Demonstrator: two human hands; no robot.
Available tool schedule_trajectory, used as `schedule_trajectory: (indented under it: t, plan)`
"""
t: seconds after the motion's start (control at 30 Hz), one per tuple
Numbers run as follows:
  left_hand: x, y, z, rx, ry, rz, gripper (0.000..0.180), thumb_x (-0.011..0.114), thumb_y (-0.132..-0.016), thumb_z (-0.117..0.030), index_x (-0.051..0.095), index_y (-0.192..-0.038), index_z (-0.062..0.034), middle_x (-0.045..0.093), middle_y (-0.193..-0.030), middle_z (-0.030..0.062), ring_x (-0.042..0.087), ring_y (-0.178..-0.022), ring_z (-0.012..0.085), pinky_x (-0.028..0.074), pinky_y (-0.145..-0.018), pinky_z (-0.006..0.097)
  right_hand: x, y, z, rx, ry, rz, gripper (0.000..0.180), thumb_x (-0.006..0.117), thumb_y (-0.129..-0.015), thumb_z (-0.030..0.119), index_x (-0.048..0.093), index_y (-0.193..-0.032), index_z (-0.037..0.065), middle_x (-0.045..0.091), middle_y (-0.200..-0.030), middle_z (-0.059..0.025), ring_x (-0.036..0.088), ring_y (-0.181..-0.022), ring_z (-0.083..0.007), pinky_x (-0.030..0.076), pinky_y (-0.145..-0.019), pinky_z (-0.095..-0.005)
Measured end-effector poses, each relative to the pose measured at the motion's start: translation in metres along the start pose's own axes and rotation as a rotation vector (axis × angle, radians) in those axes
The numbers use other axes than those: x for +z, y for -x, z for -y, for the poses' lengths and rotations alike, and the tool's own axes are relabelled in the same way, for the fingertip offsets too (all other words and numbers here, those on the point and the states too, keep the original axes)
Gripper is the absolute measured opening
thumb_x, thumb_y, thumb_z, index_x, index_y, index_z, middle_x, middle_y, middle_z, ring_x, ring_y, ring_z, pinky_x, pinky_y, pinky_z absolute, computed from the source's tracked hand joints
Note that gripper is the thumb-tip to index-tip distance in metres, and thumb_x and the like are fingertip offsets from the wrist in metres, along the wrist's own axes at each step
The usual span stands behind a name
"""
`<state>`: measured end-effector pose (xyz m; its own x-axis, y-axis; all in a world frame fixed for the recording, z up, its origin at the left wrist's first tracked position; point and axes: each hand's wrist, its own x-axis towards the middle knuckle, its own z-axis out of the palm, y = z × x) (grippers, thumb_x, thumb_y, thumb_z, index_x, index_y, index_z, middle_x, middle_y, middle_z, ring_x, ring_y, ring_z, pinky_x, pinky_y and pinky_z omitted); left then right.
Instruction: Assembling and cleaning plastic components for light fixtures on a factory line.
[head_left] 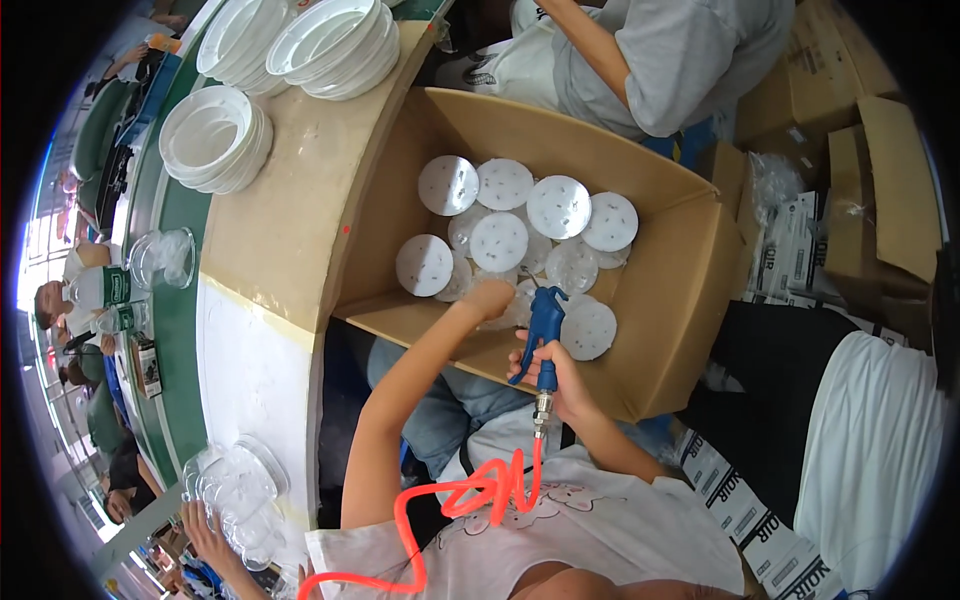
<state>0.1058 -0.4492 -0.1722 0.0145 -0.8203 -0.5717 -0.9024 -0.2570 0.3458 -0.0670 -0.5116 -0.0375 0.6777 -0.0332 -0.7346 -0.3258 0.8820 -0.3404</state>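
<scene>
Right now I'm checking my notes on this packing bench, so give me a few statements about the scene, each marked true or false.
1. The right hand holds a blue air blow gun. True.
2. The gun's coiled hose is green. False: it is orange-red.
3. The left hand reaches into the cardboard box. True.
4. The box holds square black lids. False: it holds round white discs.
5. Stacks of white bowls sit beside the box. True.

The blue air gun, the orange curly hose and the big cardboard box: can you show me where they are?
blue air gun (545, 320), head view, on its blue body above the right hand
orange curly hose (470, 497), head view, on a coil
cardboard box (690, 300), head view, on its right inner wall
</scene>
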Motion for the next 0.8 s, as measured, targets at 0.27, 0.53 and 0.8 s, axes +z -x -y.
schedule_trajectory:
  t: [0.27,0.53,0.8]
  plan:
    - [0.018,0.011,0.089,-0.368,0.821,-0.057,0.015,0.065,-0.069,-0.012,0.064,-0.073,0.0029,0.063,-0.062,0.0145,0.063,-0.050,0.0208,0.052,-0.050,0.032,0.000,0.009,-0.001,0.032,-0.093,0.089,0.050,0.045,-0.079,0.019,0.035,-0.123,-0.002,0.056,-0.093,-0.0145,0.056,-0.080,-0.0191,0.046,-0.080,-0.0339]
    - [-0.011,0.018,0.022,-0.305,0.862,-0.213,0.021,0.062,-0.077,-0.011,0.054,-0.067,0.0057,0.058,-0.057,0.0137,0.062,-0.052,0.0209,0.050,-0.046,0.033,-0.005,0.018,0.005,-0.023,0.026,0.084,0.051,0.045,-0.078,0.021,0.037,-0.124,0.000,0.055,-0.096,-0.0140,0.056,-0.086,-0.0212,0.043,-0.087,-0.0368]
    - [-0.127,0.194,-0.072,-0.368,0.174,-0.949,0.010,0.055,-0.075,-0.006,0.048,-0.081,-0.0039,0.048,-0.077,0.0121,0.055,-0.069,0.0305,0.044,-0.054,0.041,0.042,0.049,0.034,-0.374,0.282,0.246,0.071,0.048,-0.062,0.019,0.031,-0.127,-0.004,0.055,-0.095,-0.0175,0.056,-0.084,-0.0235,0.043,-0.088,-0.0388]
